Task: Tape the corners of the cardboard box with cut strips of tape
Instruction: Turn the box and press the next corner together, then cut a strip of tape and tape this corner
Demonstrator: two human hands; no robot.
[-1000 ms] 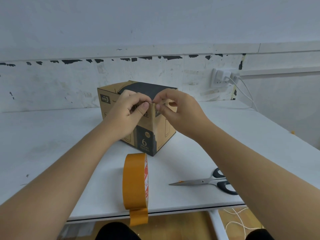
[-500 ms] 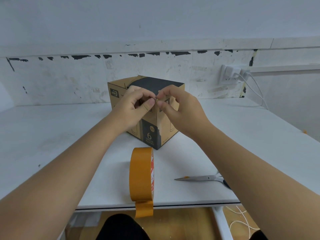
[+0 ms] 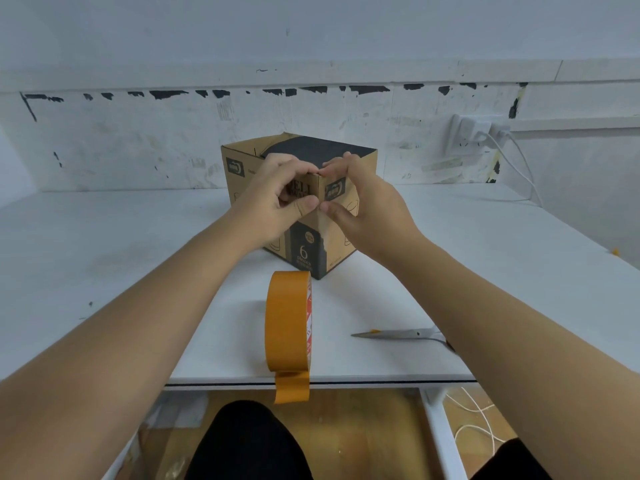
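One white desk (image 3: 104, 258) carries four things: one cardboard box, one roll of tape, one pair of scissors, and one small orange scrap by the right edge.

My left hand (image 3: 277, 199) lies against the box's left-facing side, fingers curled, its grip pressed together at the vertical corner edge nearest me, thumb tip touching that edge. I cannot tell for certain whether it pinches a strip or only presses the cardboard.

The cardboard box (image 3: 239, 168) stands toward the back of the desk, about midway between its left and right edges, turned so one corner points at me. It is brown with black printed panels; the lower black panel bears a "6", and a dark logo sits on each of the two near sides. The top shows a large black area.

The roll of tape (image 3: 287, 323) is orange, stands on its rim at the front edge of the desk, just in front of the box, and its loose end hangs over that edge.

A pale, translucent tape strip (image 3: 323, 226) runs down the near corner edge below my thumbs.

My right hand (image 3: 367, 202) mirrors the left on the box's right-facing side, fingertips at the top corner, thumb pressed beside the left thumb.

The scissors (image 3: 398, 334) lie flat near the front edge, blades pointing left, handles hidden under my right forearm.
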